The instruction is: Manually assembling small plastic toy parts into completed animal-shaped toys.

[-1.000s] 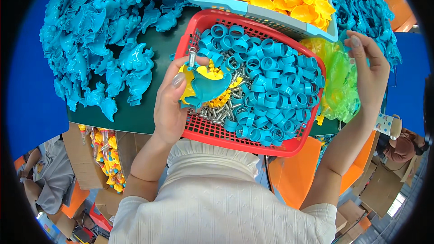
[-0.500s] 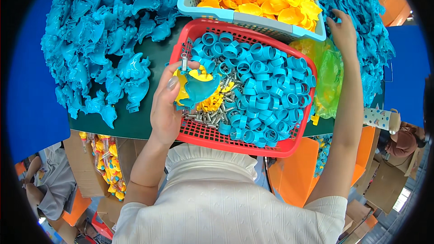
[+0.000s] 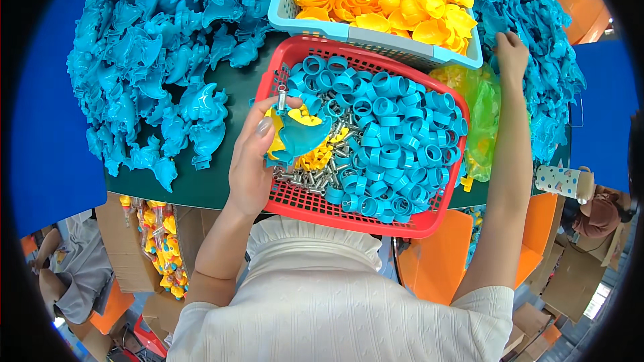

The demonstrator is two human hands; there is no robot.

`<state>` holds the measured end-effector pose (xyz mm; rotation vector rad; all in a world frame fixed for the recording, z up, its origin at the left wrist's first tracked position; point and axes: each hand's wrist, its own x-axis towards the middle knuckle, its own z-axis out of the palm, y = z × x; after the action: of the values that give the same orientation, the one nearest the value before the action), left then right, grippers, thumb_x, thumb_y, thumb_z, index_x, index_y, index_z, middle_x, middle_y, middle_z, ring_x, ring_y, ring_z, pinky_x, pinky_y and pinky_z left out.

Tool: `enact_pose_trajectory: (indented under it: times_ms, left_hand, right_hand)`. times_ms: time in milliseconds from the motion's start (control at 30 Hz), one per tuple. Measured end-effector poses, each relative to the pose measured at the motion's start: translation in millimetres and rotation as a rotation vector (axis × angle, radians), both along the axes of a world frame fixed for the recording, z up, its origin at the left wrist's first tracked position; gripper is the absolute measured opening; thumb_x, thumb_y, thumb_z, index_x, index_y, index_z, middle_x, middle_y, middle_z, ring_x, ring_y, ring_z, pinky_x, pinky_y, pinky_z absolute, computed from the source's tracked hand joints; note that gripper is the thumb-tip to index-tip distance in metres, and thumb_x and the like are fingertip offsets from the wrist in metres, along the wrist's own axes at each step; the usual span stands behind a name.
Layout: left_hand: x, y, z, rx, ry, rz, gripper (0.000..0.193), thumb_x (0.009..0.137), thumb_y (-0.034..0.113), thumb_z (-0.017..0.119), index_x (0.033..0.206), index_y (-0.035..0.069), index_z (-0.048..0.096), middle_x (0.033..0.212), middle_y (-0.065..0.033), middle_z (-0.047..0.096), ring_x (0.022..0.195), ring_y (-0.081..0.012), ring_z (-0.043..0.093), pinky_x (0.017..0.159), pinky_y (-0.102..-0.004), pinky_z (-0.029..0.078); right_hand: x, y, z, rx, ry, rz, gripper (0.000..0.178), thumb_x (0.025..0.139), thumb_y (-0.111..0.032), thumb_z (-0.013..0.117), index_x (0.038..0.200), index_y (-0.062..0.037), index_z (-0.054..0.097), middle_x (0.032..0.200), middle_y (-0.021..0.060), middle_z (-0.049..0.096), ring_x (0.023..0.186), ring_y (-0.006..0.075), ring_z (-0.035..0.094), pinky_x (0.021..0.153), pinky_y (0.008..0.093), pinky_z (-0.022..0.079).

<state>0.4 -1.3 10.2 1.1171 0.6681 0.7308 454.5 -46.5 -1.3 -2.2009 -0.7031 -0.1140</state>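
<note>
My left hand is closed around a blue plastic shell half with yellow pieces set in it, over the left side of a red basket. A small metal cylinder stands up at its fingertips. In the basket lie many blue rings, small metal cylinders and small yellow parts. At the right-hand pile of blue plastic pieces, my right hand has its fingers closed on a blue plastic piece, its tips partly hidden.
Behind the red basket stands a light blue basket of yellow shells. Another heap of blue pieces covers the left of the dark green table. A green plastic bag and a patterned cup are on the right. Another person sits at lower left.
My right hand has moved slightly down, and its spread fingers have closed at the pile. My left hand still holds the blue shell half in about the same place.
</note>
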Motion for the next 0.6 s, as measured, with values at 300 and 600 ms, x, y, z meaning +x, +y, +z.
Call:
enact_pose_trajectory:
  times_ms: [300, 600]
  left_hand:
    - [4.5, -3.8, -6.0, 0.055, -0.110, 0.038, 0.041, 0.092, 0.024, 0.042, 0.124, 0.000, 0.033, 0.119, -0.0113, 0.045, 0.098, -0.0177, 0.055, 0.087, -0.0297, 0.041]
    - [4.3, -3.2, -9.2, 0.114, -0.330, -0.069, 0.049, 0.080, 0.009, 0.065, 0.116, 0.002, 0.033, 0.118, -0.0142, 0.042, 0.109, -0.0210, 0.049, 0.094, -0.0351, 0.042]
  right_hand:
    - [-141.6, -31.9, 75.8, 0.503, 0.714, 0.553, 0.027, 0.087, -0.014, 0.051, 0.108, 0.0027, 0.057, 0.098, 0.0116, 0.062, 0.088, 0.0176, 0.059, 0.078, 0.0293, 0.049]
    - [-258.2, -15.7, 63.8, 0.045, 0.036, 0.887, 0.030, 0.085, 0.000, 0.050, 0.115, 0.0023, 0.054, 0.105, 0.0080, 0.060, 0.089, 0.0124, 0.057, 0.081, 0.0237, 0.044]
